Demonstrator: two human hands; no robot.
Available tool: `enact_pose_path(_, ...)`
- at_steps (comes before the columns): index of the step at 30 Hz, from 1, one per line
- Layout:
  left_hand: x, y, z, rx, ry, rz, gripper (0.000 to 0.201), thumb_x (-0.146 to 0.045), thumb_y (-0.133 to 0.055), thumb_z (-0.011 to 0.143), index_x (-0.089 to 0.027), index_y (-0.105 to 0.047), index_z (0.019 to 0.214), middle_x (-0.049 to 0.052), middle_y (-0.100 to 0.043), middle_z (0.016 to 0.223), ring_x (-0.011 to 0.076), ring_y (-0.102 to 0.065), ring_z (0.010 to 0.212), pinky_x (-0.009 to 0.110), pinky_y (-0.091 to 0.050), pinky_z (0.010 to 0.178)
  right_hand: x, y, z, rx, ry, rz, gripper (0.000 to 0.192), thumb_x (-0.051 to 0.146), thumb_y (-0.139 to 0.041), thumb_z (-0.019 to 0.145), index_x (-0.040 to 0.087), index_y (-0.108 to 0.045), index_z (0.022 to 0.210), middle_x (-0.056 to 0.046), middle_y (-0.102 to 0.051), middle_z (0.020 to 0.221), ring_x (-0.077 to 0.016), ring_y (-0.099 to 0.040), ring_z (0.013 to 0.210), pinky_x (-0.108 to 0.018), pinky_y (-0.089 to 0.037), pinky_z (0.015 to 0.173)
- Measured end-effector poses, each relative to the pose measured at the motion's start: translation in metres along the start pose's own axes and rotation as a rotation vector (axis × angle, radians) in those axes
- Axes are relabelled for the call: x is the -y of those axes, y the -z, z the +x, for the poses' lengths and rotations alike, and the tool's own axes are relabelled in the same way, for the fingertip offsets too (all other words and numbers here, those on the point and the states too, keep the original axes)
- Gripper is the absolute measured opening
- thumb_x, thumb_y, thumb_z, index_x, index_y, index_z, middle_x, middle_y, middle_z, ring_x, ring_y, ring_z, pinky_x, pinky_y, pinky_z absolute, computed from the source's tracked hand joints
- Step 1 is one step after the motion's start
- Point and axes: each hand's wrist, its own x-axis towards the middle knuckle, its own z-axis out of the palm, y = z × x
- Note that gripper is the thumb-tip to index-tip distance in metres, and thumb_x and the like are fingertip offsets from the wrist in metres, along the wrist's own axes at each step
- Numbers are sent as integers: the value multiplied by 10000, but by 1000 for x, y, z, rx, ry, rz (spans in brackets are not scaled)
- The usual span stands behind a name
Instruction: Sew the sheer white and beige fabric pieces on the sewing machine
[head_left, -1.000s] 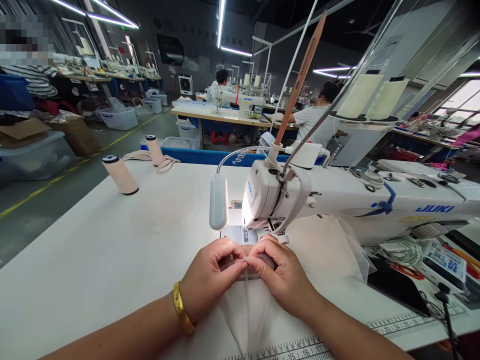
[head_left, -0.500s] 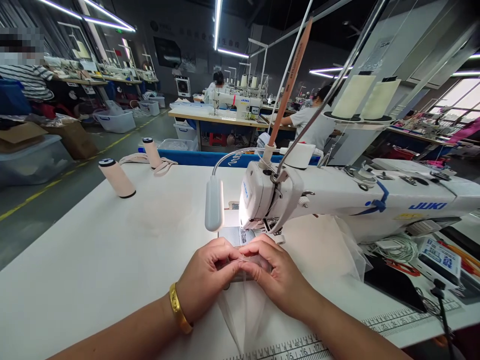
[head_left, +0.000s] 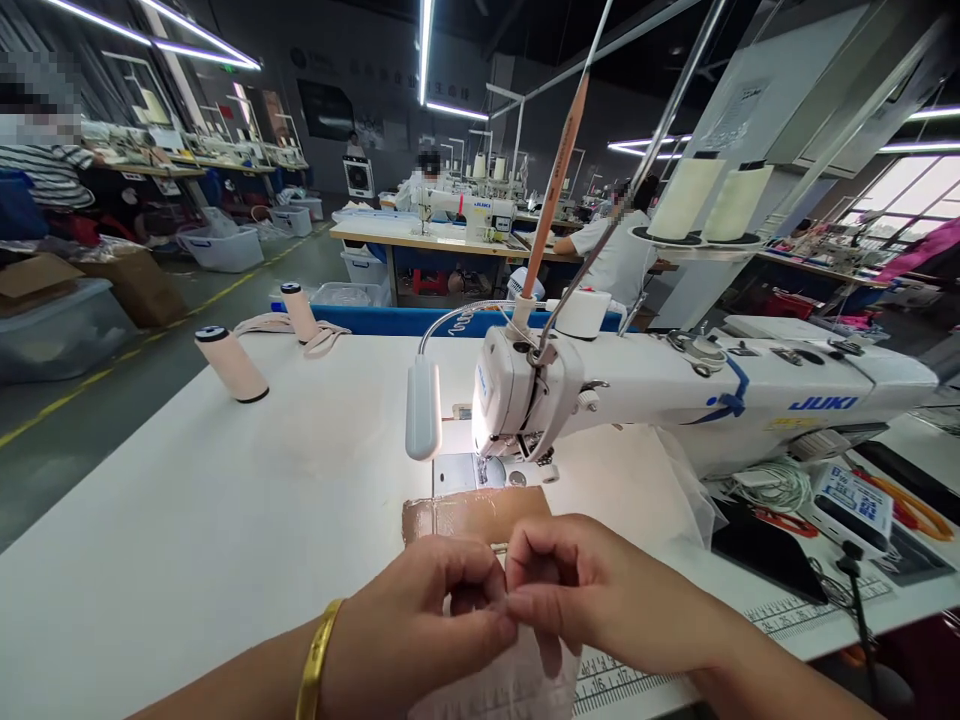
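My left hand [head_left: 439, 620], with a gold bangle at its wrist, is closed in a pinch on a sheer whitish fabric [head_left: 517, 675]. Against it, my right hand [head_left: 570, 585] pinches the same fabric, thumbs and fingertips almost meeting. The fabric hangs from the fingers over the table's front edge area, and the ruler markings show through it. Just beyond the hands lies a brown taped strip [head_left: 480, 515] on the table. Behind that strip stands the sewing machine head [head_left: 517, 390], its needle area lit over the metal needle plate [head_left: 454, 473].
Two thread cones [head_left: 231, 365] stand at the back left of the white table [head_left: 225, 530]. A lamp [head_left: 424, 410] hangs left of the needle. More pale fabric [head_left: 630, 480] lies under the machine arm. Cables, a black flat object [head_left: 769, 555] and a boxed device [head_left: 855, 508] crowd the right.
Both hands have come back from the needle area toward me, still pinching the sheer fabric. The brown strip and needle plate are now uncovered. The view has shifted slightly.
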Motion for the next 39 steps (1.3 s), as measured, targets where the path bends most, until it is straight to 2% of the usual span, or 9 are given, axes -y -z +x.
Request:
enact_pose_path(5, 18, 3, 28, -256, -12, 509, 236, -182, -541, 832, -202, -427, 627, -19, -470, 679, 159, -429, 669, 291, -329, 615, -15, -2, 32, -383, 131, -501, 175, 126, -621, 922, 199, -567, 773, 13, -606, 821, -158, -552, 787, -277, -392, 698)
enact_pose_path(8, 33, 4, 40, -438, -91, 878, 170, -105, -545, 798, -202, -489, 670, 4, -509, 715, 191, -451, 694, 324, -339, 653, -28, -2, 52, -457, 190, -689, 242, 67, -601, 916, 200, -501, 740, 19, -575, 791, -166, -530, 792, -287, -363, 707)
enact_pose_path(12, 43, 7, 37, -598, -346, 1042, 67, -132, -620, 823, -193, -601, 804, 39, -608, 865, 203, -484, 756, 335, -378, 689, -34, 2, 60, -455, 193, -746, 277, 66, -620, 911, 206, -468, 726, 23, -574, 767, -172, -535, 793, -286, -359, 711)
enact_pose_path(17, 54, 10, 33, -510, -663, 1117, 289, -60, -493, 977, -191, -639, 765, 14, -665, 797, 178, -492, 744, 346, -381, 742, -33, 5, 62, -488, 190, -746, 257, 88, -599, 928, 213, -474, 741, 17, -594, 803, -171, -570, 797, -275, -395, 691)
enact_pose_path(22, 54, 12, 34, -473, -579, 1085, 293, -101, -512, 1000, -195, -671, 772, 19, -660, 776, 181, -503, 741, 348, -349, 705, -42, 8, 53, -534, 273, -833, 93, 129, -550, 983, 212, -576, 950, -34, -652, 937, -183, -601, 773, -292, -449, 659)
enact_pose_path(26, 54, 12, 35, -491, -561, 1075, 275, -100, -508, 995, -200, -698, 823, 27, -657, 786, 194, -504, 744, 356, -349, 704, -51, 7, 44, -491, 388, -893, 244, 147, -501, 1017, 240, -613, 1213, -77, -650, 1094, -204, -612, 828, -328, -498, 700)
enact_pose_path(29, 55, 12, 37, -506, -554, 1073, 273, -80, -498, 982, -192, -691, 824, 35, -680, 835, 203, -526, 762, 370, -369, 718, -53, 6, 44, -488, 497, -918, 284, 126, -474, 1018, 245, -654, 1203, -86, -647, 1111, -234, -607, 949, -347, -515, 760)
enact_pose_path(35, 50, 10, 39, -523, -498, 1096, 276, -128, -449, 1025, -198, -705, 948, 50, -701, 915, 230, -579, 824, 396, -414, 747, -52, 11, 50, -524, 513, -1020, 298, 104, -427, 1020, 204, -684, 1134, -97, -696, 1098, -180, -552, 679, -350, -475, 652)
enact_pose_path(39, 47, 7, 40, -526, -449, 1129, 254, -158, -444, 1025, -190, -695, 1003, 71, -696, 951, 246, -579, 830, 413, -437, 745, -57, 14, 53, -593, 508, -1088, 312, 98, -428, 998, 205, -691, 1126, -112, -708, 1180, -221, -618, 776, -363, -502, 664)
